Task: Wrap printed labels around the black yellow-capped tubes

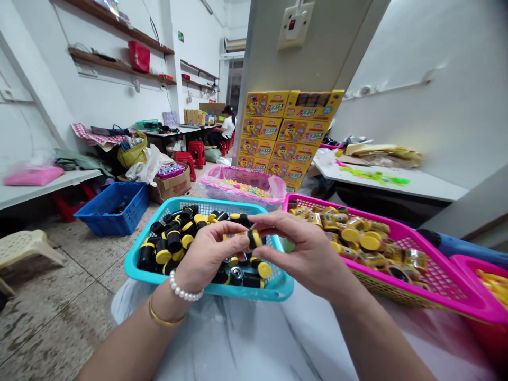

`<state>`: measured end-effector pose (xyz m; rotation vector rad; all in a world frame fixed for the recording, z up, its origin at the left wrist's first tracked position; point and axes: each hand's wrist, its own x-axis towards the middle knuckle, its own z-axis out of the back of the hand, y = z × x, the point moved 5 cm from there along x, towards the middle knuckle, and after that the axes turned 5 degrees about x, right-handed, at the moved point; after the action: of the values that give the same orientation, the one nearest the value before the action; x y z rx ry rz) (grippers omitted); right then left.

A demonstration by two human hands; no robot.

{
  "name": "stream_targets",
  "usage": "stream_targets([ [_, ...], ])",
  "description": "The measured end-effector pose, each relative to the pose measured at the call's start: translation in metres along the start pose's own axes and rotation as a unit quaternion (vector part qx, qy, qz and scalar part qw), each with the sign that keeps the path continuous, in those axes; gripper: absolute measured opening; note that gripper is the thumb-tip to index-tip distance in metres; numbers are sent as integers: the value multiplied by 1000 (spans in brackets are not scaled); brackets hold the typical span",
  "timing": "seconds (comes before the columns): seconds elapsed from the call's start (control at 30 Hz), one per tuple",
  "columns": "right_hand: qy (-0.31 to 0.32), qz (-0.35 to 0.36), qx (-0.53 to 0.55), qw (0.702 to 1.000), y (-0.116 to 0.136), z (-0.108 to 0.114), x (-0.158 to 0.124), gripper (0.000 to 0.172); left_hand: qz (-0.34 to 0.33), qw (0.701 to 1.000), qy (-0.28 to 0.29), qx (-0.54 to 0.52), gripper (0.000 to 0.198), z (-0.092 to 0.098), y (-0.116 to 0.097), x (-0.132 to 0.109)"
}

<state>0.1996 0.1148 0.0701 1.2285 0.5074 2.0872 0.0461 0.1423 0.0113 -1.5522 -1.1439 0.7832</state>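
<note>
Above the turquoise basket (pixel 133 259), a small black container with a yellow lid (pixel 254 239) lies tilted on its side between my two hands. My left hand (pixel 212 248), with a pearl bracelet and a gold bangle at the wrist, pinches its left end between thumb and fingers. The fingers and thumb of my right hand (pixel 296 246) curl round the yellow lid end. Beneath them the basket holds many similar black containers (pixel 173 241) with yellow lids, some lying on their sides. My fingers partly cover the held container.
To the right, a pink basket (pixel 440 264) holds yellow-wrapped containers (pixel 371 241). Beyond are a lined pink basket (pixel 206 182) of coloured pellets and stacked yellow boxes (pixel 296 132). A blue crate (pixel 115 225) and a cream stool (pixel 27 246) stand left. A person (pixel 228 127) sits far back.
</note>
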Motion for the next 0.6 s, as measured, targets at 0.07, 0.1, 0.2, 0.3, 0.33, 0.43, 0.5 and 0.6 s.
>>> stream_targets([
  [0.07,1,10,-24,1000,0,-3,0,30,0,1000,-11,-2,42,-1,2,0],
  [0.1,0,18,-34,999,0,-4,0,26,1,1000,-18,-9,45,-1,2,0],
  [0.2,-17,34,-33,999,-1,-4,0,23,15,999,-19,-40,55,-1,0,0],
  [0.3,-39,39,-12,998,-3,2,0,20,56,998,25,-27,54,-2,2,1],
  [0.33,-39,39,-6,998,-3,3,-1,19,64,997,42,-15,52,-2,3,1],
  [0.43,-28,33,-9,999,-2,6,-1,16,52,997,58,-3,44,-1,4,2],
  [0.5,-29,18,-17,999,-1,7,-2,17,37,998,50,-9,40,0,4,2],
  [0.6,-42,-48,19,998,-5,7,-2,20,3,999,44,11,38,-4,1,0],
])
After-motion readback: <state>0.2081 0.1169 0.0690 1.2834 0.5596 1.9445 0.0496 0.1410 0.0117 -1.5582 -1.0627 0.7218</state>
